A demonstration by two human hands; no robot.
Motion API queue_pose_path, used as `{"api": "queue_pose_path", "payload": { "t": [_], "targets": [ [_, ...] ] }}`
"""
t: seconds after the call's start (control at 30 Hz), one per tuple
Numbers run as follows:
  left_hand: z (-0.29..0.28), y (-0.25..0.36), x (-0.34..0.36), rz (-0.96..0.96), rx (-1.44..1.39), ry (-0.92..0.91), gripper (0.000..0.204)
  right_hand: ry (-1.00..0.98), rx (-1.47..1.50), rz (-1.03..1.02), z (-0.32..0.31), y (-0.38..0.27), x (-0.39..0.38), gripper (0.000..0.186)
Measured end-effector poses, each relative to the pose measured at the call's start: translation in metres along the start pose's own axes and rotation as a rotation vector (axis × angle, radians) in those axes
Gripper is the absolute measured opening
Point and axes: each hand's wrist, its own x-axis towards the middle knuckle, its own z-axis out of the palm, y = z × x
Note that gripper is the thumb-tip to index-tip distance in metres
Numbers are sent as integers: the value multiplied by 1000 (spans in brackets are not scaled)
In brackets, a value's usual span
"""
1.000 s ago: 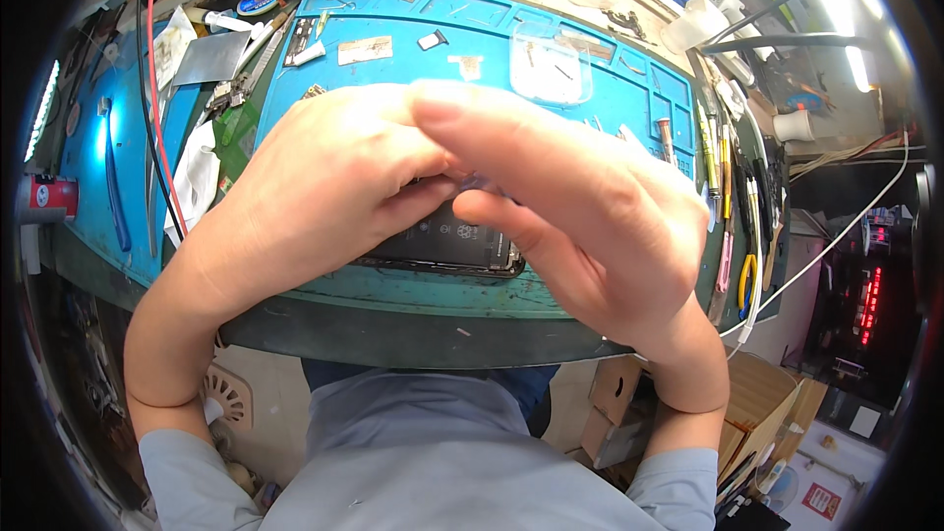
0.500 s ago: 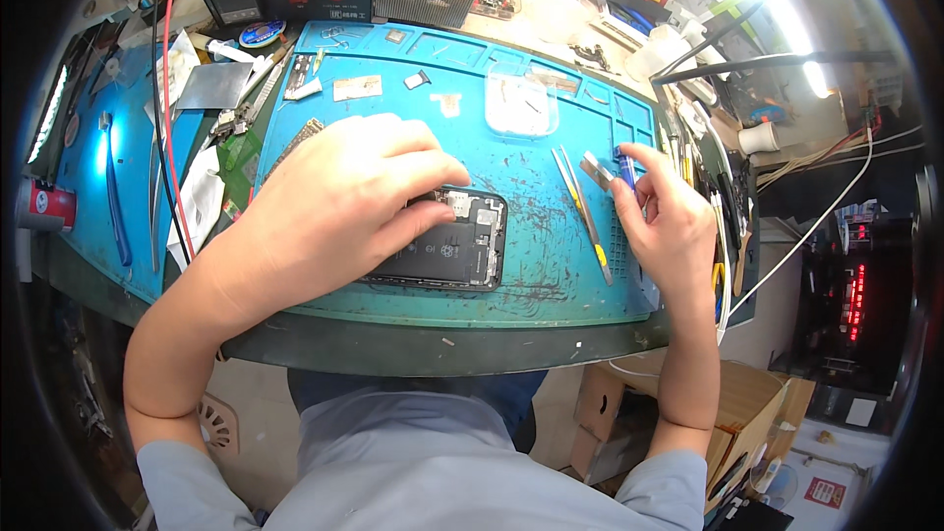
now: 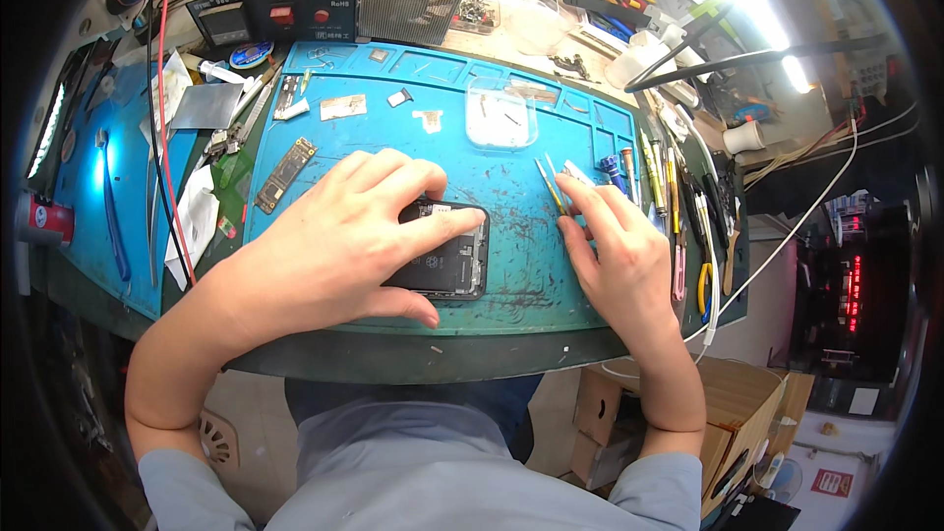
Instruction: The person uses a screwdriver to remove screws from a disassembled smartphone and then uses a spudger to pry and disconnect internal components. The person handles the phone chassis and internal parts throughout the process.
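My left hand lies over an opened black phone, index finger resting near its upper right corner, other fingers bent and thumb stretched out below; it grips nothing. The phone's dark battery and inner parts show, its left side hidden under my hand. To the right, my right hand has thumb and index finger on yellow-and-silver tweezers lying at a slant on the blue mat. Just beyond those fingers stands a blue cylindrical tool. A small circuit board lies up and left of the phone.
A clear plastic box sits at the mat's back. Dark equipment stands behind it. Hand tools and white cables line the right. Red and black leads, paper scraps and a blue brush-like tool are at the left.
My hands have moved apart from over the phone. My right hand has left the blue tool and come to the tweezers. My left fingers have spread over the phone.
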Motion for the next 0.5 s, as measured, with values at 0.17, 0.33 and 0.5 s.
{"api": "queue_pose_path", "payload": {
  "t": [0.17,0.33,0.5],
  "targets": [
    [1,2,1,-3,28,-18,78,-44,41,79,-3,2,-1,44],
    [1,6,1,-18,28,1,76,-91,204,170,-15,10,6,39],
    [-1,10,3,-25,43,-15,75,158,-49,362,-31,42,2,22]
  ]
}}
